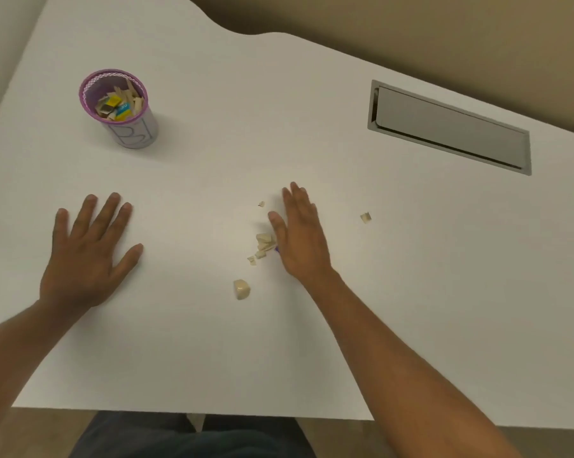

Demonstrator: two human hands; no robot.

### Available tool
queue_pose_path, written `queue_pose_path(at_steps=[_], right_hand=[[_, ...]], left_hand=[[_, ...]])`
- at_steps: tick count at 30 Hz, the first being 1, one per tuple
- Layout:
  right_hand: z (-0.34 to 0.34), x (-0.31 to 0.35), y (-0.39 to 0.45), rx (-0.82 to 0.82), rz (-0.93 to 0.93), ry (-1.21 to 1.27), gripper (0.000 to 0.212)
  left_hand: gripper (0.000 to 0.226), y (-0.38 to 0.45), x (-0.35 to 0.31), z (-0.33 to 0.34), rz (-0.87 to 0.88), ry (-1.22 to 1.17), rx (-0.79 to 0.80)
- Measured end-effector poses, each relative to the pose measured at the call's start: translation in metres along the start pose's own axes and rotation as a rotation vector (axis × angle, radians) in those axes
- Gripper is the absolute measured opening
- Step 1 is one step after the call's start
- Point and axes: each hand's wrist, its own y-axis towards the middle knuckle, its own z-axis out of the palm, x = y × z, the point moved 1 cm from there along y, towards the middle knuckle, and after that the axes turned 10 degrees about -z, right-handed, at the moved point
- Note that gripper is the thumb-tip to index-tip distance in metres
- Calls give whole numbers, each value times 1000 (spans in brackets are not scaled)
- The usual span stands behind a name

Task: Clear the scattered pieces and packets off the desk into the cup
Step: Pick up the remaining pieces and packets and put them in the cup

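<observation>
Two bare hands lie over a white desk (312, 342) whose near edge runs straight across the bottom of the view and whose far edge curves in a wave at the top. Wide bare surface lies open between the hands and ahead of them toward the cup. A grey hatch (451, 127) is set flush into the far right of the desk, well apart from everything else.

Left hand (87, 252): flat on the desk, palm down, fingers spread, holding nothing, well apart from the pieces.

Right hand (300, 236): set on edge, fingers straight and together, thumb side up, gripping nothing. Its palm side touches the heap.

Cup (118, 105): upright at far left, purple rim, pale wall with drawn lines. It holds pale sticks and yellow and blue packets.

Heap (264, 246): pale pieces bunched against the right palm; something purple shows at the palm's edge, too small to identify.

Chunk (241, 289): alone, near the heap, on the near side.

Chip (365, 217): alone, right of the right hand, behind its back.

Scrap (261, 203): just left of the right fingers.
</observation>
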Motion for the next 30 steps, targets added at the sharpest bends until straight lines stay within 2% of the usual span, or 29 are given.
queue_pose_path(at_steps=[3,5,8,10,14,17,19,22,23,27,30], right_hand=[[-35,-58,-2,-196,265,-3,55],[-48,-92,-10,-166,359,26,55],[-45,-117,-27,-30,274,56,54],[-35,-114,-39,-6,183,45,54],[-7,-78,-64,18,61,65,53],[14,-48,-82,41,40,104,52],[18,-36,-90,-32,72,124,48],[7,-31,-88,-254,53,89,43],[2,-32,-83,-280,48,73,45],[-4,-28,-56,-96,72,-110,69],[7,-21,-53,-68,20,-178,60]], left_hand=[[80,0,0,1,-4,11,20],[80,1,0,1,-1,18,34],[80,1,-1,0,5,41,60],[81,1,-2,-2,-3,55,75],[81,-1,-11,-8,5,109,95],[79,-4,-25,-15,-45,123,72],[78,-6,-46,-16,-98,75,74],[81,-8,-75,-10,-93,4,141],[83,-9,-80,-8,-102,-10,163],[82,-12,-79,2,-118,7,143],[80,-12,-76,5,-104,1,127]])
